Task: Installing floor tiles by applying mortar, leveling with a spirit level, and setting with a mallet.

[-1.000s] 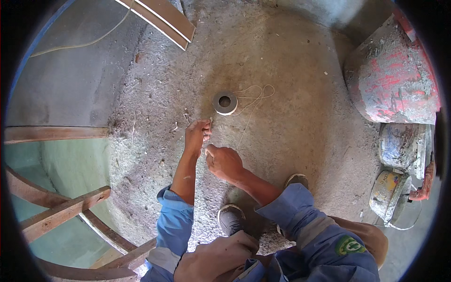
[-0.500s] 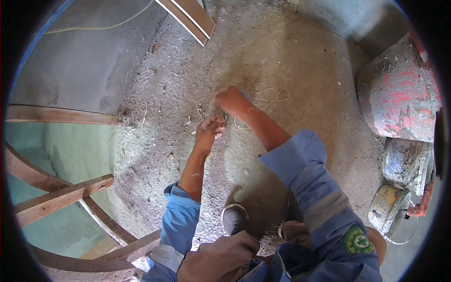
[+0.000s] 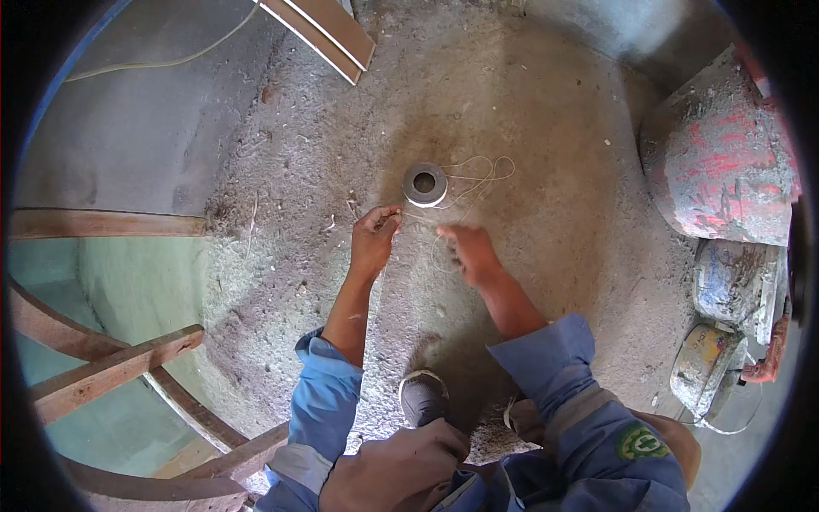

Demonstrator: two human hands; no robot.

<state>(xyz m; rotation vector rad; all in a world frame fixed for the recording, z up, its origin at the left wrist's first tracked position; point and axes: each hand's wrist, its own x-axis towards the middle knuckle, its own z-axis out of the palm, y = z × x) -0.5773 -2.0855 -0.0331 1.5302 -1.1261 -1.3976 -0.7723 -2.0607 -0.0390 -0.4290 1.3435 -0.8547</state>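
My left hand is closed, thumb and fingers pinching a thin pale string just above the floor. To its right, my right hand has its fingers curled, with the index fingertip toward the left hand. The string runs from the left fingertips to the right ones and looks pinched there, though the fingers are slightly blurred. Just beyond both hands, a round grey spool with a hole in the middle lies flat on the floor, pale string wound round it. Loose string loops spread to its right and beneath my right hand.
Rough concrete floor surrounds the spool. Wooden beams cross at the left, beside a greenish lower area. Brown boards lean at the far side. Cement-caked buckets stand at the right. My shoe is below the hands.
My right hand has moved back toward me and slightly right, off the spool, which now shows fully. My left hand keeps its pinch in nearly the same place.
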